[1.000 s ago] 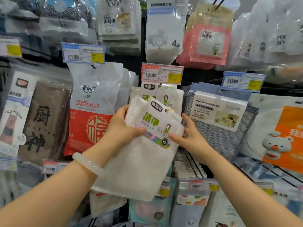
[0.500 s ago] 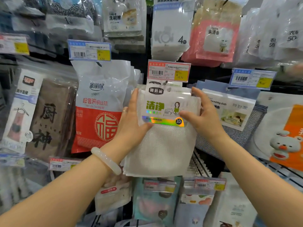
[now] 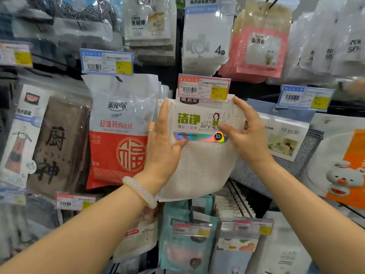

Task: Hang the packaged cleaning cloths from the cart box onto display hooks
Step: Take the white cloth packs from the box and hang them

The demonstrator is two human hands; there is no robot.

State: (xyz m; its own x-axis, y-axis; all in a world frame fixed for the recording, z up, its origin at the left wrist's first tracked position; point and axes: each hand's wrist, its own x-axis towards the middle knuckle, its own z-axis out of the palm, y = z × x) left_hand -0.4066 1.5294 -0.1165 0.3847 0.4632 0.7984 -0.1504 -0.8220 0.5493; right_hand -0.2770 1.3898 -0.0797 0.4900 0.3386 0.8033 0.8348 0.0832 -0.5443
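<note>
Both hands hold one cloth pack [image 3: 199,155] upright against the display. The left hand [image 3: 164,147] lies along its left edge, fingers straight up and thumb pressed on the shiny strip; the right hand [image 3: 245,135] pinches its right side, thumb on the label, forefinger at the top corner. Directly above the grip, a red price tag [image 3: 204,87] overlaps the pack's top. Left of it hangs a red-and-white bag [image 3: 120,131].

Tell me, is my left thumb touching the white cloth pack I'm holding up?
Touching. The head view shows the left hand with its thumb pressed on the white cloth pack, just under the shiny strip.
</note>
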